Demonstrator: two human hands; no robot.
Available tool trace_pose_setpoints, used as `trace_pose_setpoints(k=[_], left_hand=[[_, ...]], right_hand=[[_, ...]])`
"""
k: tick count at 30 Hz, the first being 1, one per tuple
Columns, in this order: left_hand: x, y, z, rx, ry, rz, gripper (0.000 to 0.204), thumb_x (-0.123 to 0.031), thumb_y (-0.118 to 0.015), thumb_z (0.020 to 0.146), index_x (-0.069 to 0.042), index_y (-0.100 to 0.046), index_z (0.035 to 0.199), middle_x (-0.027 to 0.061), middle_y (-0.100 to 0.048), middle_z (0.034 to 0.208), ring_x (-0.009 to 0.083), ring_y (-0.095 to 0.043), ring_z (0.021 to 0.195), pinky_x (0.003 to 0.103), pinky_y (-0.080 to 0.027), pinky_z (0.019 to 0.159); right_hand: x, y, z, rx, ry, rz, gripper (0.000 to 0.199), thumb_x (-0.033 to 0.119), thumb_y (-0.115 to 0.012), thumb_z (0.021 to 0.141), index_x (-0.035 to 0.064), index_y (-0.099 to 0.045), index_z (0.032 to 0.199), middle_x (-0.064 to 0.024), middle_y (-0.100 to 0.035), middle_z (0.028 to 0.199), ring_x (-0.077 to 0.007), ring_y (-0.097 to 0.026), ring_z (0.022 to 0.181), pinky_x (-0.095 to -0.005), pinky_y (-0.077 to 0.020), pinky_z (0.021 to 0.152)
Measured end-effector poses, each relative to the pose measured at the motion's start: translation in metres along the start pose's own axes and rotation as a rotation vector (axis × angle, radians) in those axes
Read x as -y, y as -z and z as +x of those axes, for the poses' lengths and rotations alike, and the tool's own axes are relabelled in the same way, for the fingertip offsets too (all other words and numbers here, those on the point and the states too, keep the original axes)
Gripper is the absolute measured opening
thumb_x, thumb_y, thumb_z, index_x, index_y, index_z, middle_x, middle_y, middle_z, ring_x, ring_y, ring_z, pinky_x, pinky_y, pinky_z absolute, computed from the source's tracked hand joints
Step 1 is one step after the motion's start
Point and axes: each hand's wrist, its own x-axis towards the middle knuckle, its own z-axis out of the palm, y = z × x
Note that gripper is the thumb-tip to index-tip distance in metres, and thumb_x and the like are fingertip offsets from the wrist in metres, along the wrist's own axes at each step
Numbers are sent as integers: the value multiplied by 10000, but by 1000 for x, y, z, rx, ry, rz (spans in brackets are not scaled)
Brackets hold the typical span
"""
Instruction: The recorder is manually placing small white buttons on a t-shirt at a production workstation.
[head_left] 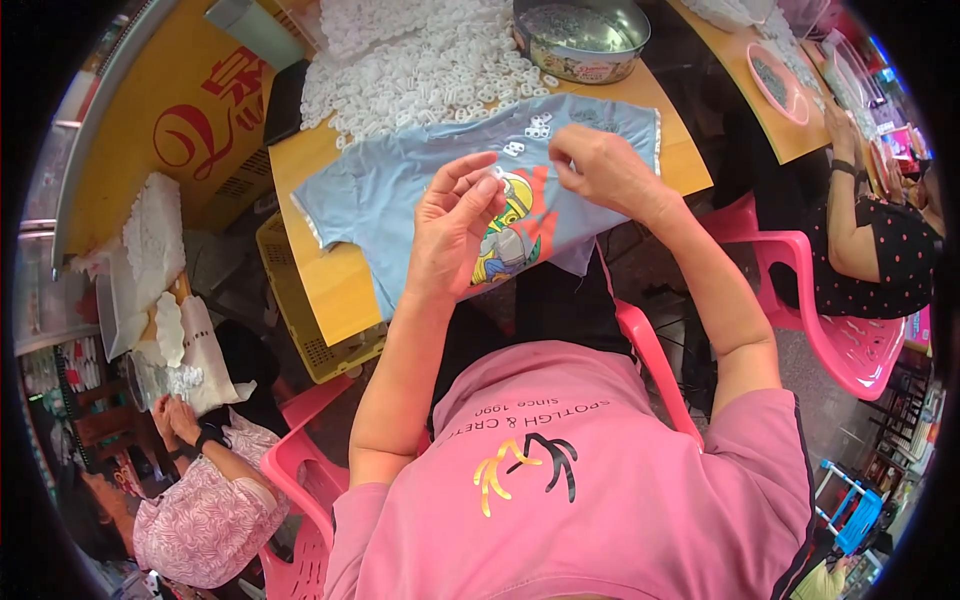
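Observation:
My left hand (455,225) is raised over a light blue T-shirt (400,175) spread on the table. Its thumb and fingertips pinch a small white plastic piece (496,173). To the right, my right hand (610,172) has its fingers closed together, pointing toward the left hand; whatever they hold is too small or hidden to make out. Just beyond the hands, a few white plastic pieces with holes (538,126) lie on the shirt. A scatter of tiny dark grey bits (597,118) rests on the cloth past my right hand. A cartoon print partly shows beneath the hands.
A large heap of white plastic pieces (410,70) covers the table's far side. Beside it stands a round metal tin (582,68) with small grey bits inside. Other people work at left and right. A yellow crate (300,300) and pink chairs (840,340) stand close by.

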Motion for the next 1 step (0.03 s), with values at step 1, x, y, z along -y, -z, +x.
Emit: trace_pose_setpoints(k=[1], left_hand=[[0,1,-1,-2,-3,-3,272,-59,-659,901,-29,-609,1167,43,-624,962,94,-591,848,244,-503,800]], right_hand=[[1,0,1,-126,-1,107,185,117,-654,818,49,-617,986,-175,-628,959,-330,-647,889,-412,-514,764]])
